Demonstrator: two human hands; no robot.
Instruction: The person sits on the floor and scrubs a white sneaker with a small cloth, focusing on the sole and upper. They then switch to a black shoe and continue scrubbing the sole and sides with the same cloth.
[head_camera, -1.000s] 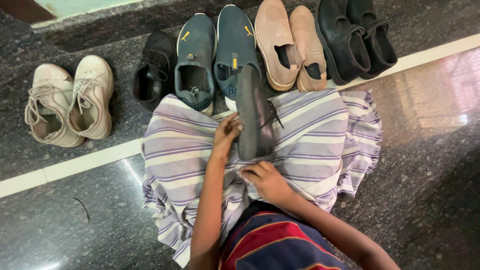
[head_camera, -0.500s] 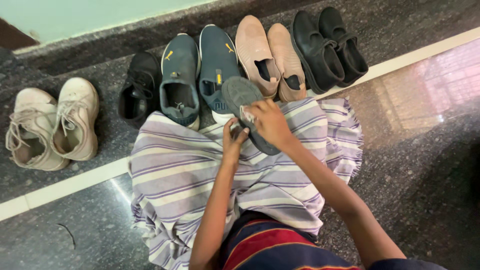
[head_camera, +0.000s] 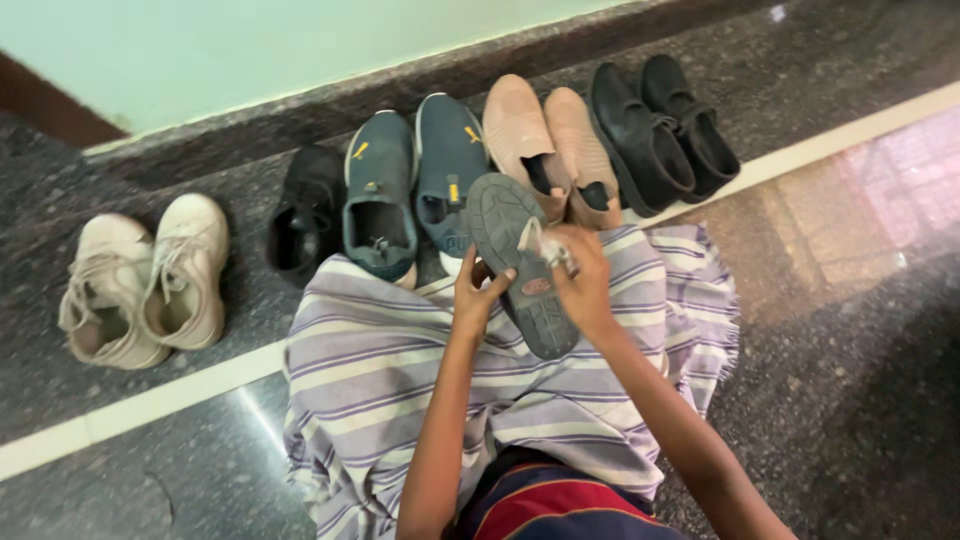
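Left hand: fingers clamped on the near edge of a dark shoe, turned sole-up. Right hand: fingers pinched together on a small pale cloth scrap, pressed against the sole. Beneath both hands: striped cloth spread across the lap. Beyond the fingers, on the floor: black shoe, grey sneaker pair, tan slip-on pair, black boots. Far left of the fingers: white sneakers.
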